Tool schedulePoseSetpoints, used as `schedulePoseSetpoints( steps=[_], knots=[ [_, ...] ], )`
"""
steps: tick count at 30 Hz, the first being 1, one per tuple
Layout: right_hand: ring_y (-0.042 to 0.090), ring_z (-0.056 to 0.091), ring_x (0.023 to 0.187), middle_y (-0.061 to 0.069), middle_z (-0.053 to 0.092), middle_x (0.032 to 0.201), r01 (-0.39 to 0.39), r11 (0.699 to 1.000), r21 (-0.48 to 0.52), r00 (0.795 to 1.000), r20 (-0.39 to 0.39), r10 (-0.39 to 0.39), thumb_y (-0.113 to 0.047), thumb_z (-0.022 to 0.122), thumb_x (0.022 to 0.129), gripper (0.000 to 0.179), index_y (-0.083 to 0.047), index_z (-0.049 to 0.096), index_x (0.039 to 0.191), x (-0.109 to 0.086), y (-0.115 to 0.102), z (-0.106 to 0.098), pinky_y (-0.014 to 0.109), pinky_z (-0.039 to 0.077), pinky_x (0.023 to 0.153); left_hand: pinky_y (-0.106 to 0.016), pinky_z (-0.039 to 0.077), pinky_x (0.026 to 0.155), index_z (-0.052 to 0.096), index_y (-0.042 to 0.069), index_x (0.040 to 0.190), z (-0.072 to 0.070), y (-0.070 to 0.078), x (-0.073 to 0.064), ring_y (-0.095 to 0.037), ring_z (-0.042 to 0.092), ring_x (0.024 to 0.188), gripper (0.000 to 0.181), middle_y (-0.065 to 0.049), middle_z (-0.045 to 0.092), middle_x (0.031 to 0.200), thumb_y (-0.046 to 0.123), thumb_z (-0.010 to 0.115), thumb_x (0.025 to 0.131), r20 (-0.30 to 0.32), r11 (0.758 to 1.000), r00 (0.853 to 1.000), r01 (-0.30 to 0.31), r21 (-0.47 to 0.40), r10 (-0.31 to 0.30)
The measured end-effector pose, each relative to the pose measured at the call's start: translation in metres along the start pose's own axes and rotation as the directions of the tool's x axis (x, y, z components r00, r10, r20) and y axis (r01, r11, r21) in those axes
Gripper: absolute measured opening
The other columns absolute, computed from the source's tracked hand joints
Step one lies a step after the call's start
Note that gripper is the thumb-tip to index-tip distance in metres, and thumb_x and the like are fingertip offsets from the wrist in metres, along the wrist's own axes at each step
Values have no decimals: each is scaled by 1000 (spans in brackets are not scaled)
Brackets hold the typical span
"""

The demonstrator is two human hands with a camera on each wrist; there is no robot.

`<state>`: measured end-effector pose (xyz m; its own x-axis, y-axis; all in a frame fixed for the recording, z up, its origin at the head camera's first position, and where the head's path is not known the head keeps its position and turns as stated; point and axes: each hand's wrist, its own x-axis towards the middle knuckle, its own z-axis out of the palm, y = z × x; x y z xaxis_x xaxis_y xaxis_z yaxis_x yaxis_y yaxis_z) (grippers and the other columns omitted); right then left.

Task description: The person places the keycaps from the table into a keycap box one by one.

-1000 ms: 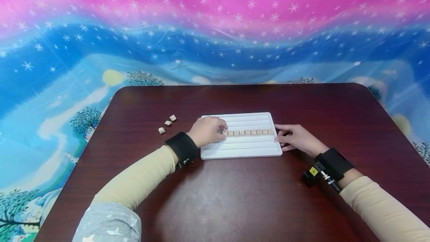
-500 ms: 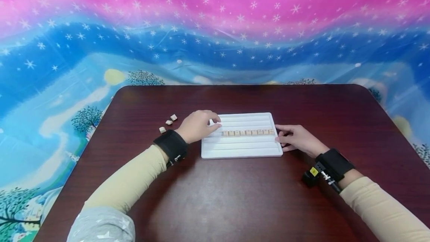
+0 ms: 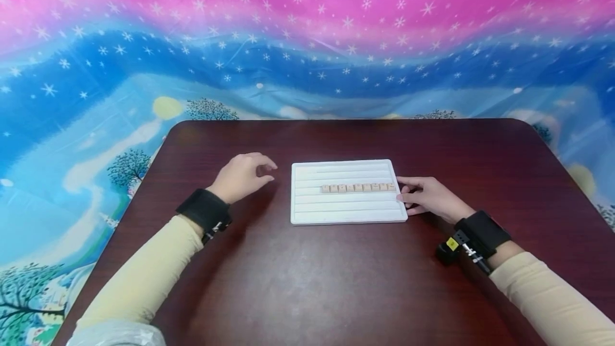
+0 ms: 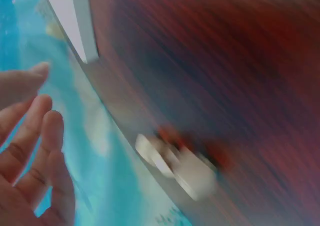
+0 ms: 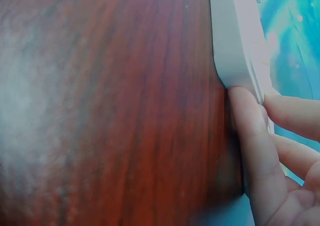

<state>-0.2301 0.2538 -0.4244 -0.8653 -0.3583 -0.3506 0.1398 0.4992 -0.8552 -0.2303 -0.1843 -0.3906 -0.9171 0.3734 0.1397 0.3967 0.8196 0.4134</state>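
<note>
A white ridged tray (image 3: 312,206) lies on the table, with a row of small beige keycaps (image 3: 357,188) along one of its middle channels, reaching the right end. My right hand (image 3: 432,199) holds the tray's right edge between thumb and fingers; in the right wrist view the thumb (image 5: 252,126) lies along its side near a corner. Left of the tray, my left hand (image 3: 240,178) is over the table with relaxed, parted fingers and nothing between them. Loose keycaps (image 4: 195,176) on the table show blurred in the left wrist view; the left hand hides them in the head view.
The dark brown table (image 3: 326,282) carries the tray and keycaps. Behind it hangs a pink and blue patterned cloth (image 3: 336,57). Each wrist wears a black band (image 3: 482,234) with a small camera.
My left hand has left the end of the keycap row and moved left, off the tray and over the loose keycaps. The right hand stays at the tray's right edge.
</note>
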Motion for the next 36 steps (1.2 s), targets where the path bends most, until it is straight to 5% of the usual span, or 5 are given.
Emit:
schedulePoseSetpoints(
  steps=[6, 13, 22, 36],
  knots=[
    [21, 68, 89, 22, 55, 112, -21, 1000, -2, 1000, -4, 21, -5, 66, 100, 70, 8, 28, 156, -1, 2, 1, 35, 60, 74, -40, 52, 74, 77, 2, 109, -12, -27, -22, -21, 60, 81, 26, -10, 69, 106, -3, 79, 84, 55, 996, 997, 65, -53, -63],
    [21, 68, 90, 22, 55, 113, -12, 1000, -4, 1000, -6, 12, -4, 66, 100, 70, 9, 27, 156, -2, 2, -1, 35, 60, 75, -41, 52, 74, 77, -1, 105, -17, -45, -32, -21, 63, 78, 20, -12, 66, 100, -3, 75, 86, 39, 987, 989, 144, -75, -141],
    [21, 68, 90, 22, 55, 114, -17, 1000, -4, 1000, -7, 17, -3, 65, 100, 69, 9, 27, 156, -1, 2, 0, 35, 60, 74, -49, 51, 84, 71, -2, 109, -14, -50, -32, -31, 64, 93, 25, -16, 71, 104, 15, 77, 91, 114, 946, 942, 322, -40, -315],
    [21, 68, 90, 24, 55, 116, -22, 1000, 3, 1000, -9, 22, -4, 66, 100, 69, 8, 28, 156, 1, -1, -1, 35, 60, 76, -43, 51, 76, 72, 1, 99, -11, -48, -31, -27, 62, 82, 7, -11, 71, 94, 4, 71, 92, 113, 948, 945, 314, -45, -308]
  ],
)
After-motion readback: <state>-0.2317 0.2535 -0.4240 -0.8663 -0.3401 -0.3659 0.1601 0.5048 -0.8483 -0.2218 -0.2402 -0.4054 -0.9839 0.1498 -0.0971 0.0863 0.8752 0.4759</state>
